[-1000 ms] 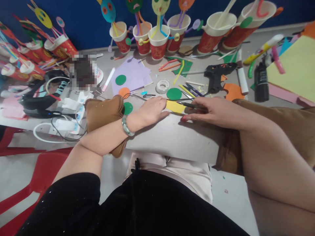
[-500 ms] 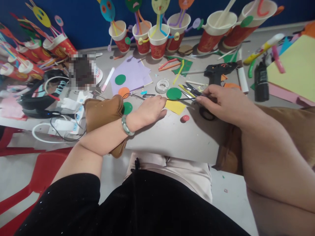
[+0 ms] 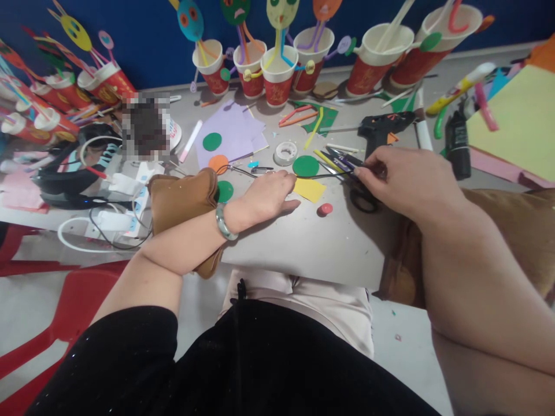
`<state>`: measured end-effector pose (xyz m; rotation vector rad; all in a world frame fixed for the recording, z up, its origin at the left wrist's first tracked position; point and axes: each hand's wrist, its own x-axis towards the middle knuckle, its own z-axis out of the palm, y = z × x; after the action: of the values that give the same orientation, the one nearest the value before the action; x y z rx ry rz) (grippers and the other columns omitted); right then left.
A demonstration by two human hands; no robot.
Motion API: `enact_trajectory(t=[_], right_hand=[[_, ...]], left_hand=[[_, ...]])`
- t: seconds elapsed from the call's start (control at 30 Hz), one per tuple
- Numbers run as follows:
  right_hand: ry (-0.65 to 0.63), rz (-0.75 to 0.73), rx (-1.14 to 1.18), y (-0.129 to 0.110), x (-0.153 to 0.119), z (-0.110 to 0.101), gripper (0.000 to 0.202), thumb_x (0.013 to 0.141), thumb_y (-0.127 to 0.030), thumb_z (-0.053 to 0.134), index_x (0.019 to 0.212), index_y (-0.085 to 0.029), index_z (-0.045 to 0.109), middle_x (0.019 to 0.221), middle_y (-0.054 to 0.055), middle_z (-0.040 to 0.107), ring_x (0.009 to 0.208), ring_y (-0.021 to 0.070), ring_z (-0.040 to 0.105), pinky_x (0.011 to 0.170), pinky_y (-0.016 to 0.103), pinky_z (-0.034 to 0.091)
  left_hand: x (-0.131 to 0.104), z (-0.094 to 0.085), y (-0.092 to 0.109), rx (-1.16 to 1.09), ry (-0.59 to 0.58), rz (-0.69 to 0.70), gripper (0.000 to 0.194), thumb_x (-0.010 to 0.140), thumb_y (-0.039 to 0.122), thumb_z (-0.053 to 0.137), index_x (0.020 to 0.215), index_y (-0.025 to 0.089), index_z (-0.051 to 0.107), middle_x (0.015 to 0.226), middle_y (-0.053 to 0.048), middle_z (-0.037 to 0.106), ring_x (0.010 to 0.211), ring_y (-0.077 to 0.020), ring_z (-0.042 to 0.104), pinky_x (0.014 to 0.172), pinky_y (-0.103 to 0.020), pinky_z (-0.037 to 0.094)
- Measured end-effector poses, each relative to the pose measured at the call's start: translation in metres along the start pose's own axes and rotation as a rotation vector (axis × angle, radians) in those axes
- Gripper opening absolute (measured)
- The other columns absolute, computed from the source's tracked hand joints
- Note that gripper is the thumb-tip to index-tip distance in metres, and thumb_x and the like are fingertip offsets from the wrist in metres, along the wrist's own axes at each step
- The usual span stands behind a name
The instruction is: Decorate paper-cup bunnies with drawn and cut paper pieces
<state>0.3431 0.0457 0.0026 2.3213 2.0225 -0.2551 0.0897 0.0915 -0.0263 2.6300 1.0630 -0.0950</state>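
Observation:
My left hand rests low over the table with its fingers bent over a thin black cord, the thumb held apart. On the cord's right end, the thumb and forefinger of my right hand are pinched, beside the blades of black-handled scissors. Between my hands the cord passes in front of a green paper disc and behind part of a yellow paper piece. A small red cap sits nearer me. The fingertips of my left hand are partly hidden.
Red paper cups with paper figures line the back. A black glue gun lies behind my right hand, a tape roll near the middle. Brown cushions flank both arms. A power strip with cables is at left.
My right hand has shifted slightly right, drawing the cord's end along with it. My left hand has barely moved; its thumb reaches a little farther right.

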Motion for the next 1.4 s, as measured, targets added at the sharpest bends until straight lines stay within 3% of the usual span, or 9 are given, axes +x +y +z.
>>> enact_trajectory(t=[0.13, 0.3, 0.4, 0.5, 0.63, 0.9, 1.1, 1.23, 1.4], right_hand=[[-0.034, 0.112, -0.028, 0.003, 0.002, 0.002, 0.042, 0.106, -0.041, 0.051, 0.125, -0.012, 0.076, 0.125, 0.025, 0.078, 0.108, 0.0347, 0.069, 0.083, 0.042, 0.039], [0.023, 0.041, -0.040, 0.001, -0.006, -0.004, 0.043, 0.108, -0.042, 0.055, 0.131, -0.011, 0.074, 0.140, 0.028, 0.072, 0.127, 0.0374, 0.063, 0.091, 0.044, 0.044], [-0.131, 0.001, -0.135, -0.006, -0.018, -0.014, 0.034, 0.104, -0.040, 0.064, 0.121, -0.015, 0.079, 0.134, 0.023, 0.075, 0.125, 0.0375, 0.066, 0.094, 0.045, 0.047], [-0.289, 0.002, -0.240, -0.015, -0.028, -0.018, 0.039, 0.109, -0.037, 0.055, 0.127, -0.010, 0.077, 0.126, 0.029, 0.076, 0.119, 0.0415, 0.071, 0.091, 0.049, 0.049], [-0.317, -0.024, -0.273, -0.022, -0.028, -0.014, 0.047, 0.111, -0.030, 0.047, 0.143, -0.002, 0.066, 0.126, 0.037, 0.074, 0.122, 0.0463, 0.071, 0.090, 0.051, 0.050], [-0.398, -0.017, -0.336, -0.016, -0.026, -0.022, 0.048, 0.104, -0.031, 0.055, 0.146, -0.008, 0.061, 0.132, 0.030, 0.074, 0.117, 0.0383, 0.072, 0.084, 0.041, 0.046], [-0.428, -0.050, -0.348, 0.001, -0.035, -0.029, 0.062, 0.095, -0.033, 0.061, 0.154, -0.015, 0.062, 0.129, 0.022, 0.077, 0.100, 0.0324, 0.072, 0.074, 0.037, 0.043], [-0.310, -0.049, -0.258, 0.026, -0.054, -0.027, 0.050, 0.088, -0.030, 0.060, 0.134, -0.020, 0.077, 0.106, 0.012, 0.082, 0.081, 0.0261, 0.068, 0.071, 0.038, 0.042], [-0.140, 0.009, -0.101, 0.044, -0.102, -0.010, 0.054, 0.079, -0.039, 0.070, 0.132, -0.033, 0.077, 0.093, 0.005, 0.082, 0.071, 0.0277, 0.070, 0.068, 0.041, 0.046]], left_hand=[[0.000, -0.005, 0.000, -0.030, -0.023, -0.003, 0.023, 0.104, 0.033, 0.071, 0.113, 0.012, 0.070, 0.111, -0.013, 0.075, 0.106, -0.0268, 0.070, 0.096, -0.037, 0.052], [-0.001, -0.003, -0.003, -0.043, -0.010, 0.023, 0.022, 0.104, 0.033, 0.072, 0.111, 0.013, 0.069, 0.110, -0.013, 0.075, 0.105, -0.0268, 0.069, 0.095, -0.037, 0.051], [0.000, 0.002, -0.006, -0.032, 0.015, 0.040, 0.016, 0.103, 0.028, 0.070, 0.110, 0.014, 0.069, 0.110, -0.013, 0.075, 0.104, -0.0265, 0.069, 0.093, -0.037, 0.050], [0.002, 0.005, -0.008, -0.014, 0.030, 0.043, 0.011, 0.103, 0.022, 0.065, 0.109, 0.014, 0.070, 0.109, -0.013, 0.075, 0.103, -0.0263, 0.069, 0.092, -0.037, 0.049], [0.003, 0.003, -0.007, 0.002, 0.013, 0.046, 0.017, 0.104, 0.021, 0.058, 0.111, 0.012, 0.071, 0.110, -0.015, 0.076, 0.104, -0.0274, 0.070, 0.093, -0.038, 0.050], [0.002, 0.000, -0.002, 0.007, 0.005, 0.055, 0.032, 0.103, 0.039, 0.068, 0.121, 0.012, 0.071, 0.122, -0.018, 0.076, 0.113, -0.0321, 0.071, 0.095, -0.040, 0.052], [0.006, 0.006, -0.007, 0.004, 0.047, 0.061, 0.024, 0.105, 0.026, 0.059, 0.119, 0.012, 0.072, 0.122, -0.017, 0.077, 0.114, -0.0300, 0.071, 0.098, -0.039, 0.052], [0.009, 0.006, -0.010, -0.005, 0.054, 0.064, 0.027, 0.104, 0.015, 0.049, 0.116, 0.012, 0.073, 0.118, -0.017, 0.078, 0.109, -0.0281, 0.071, 0.096, -0.038, 0.052], [0.011, 0.004, -0.012, -0.047, 0.054, 0.072, 0.031, 0.103, 0.012, 0.045, 0.113, 0.014, 0.074, 0.115, -0.016, 0.078, 0.106, -0.0272, 0.071, 0.095, -0.038, 0.052]])
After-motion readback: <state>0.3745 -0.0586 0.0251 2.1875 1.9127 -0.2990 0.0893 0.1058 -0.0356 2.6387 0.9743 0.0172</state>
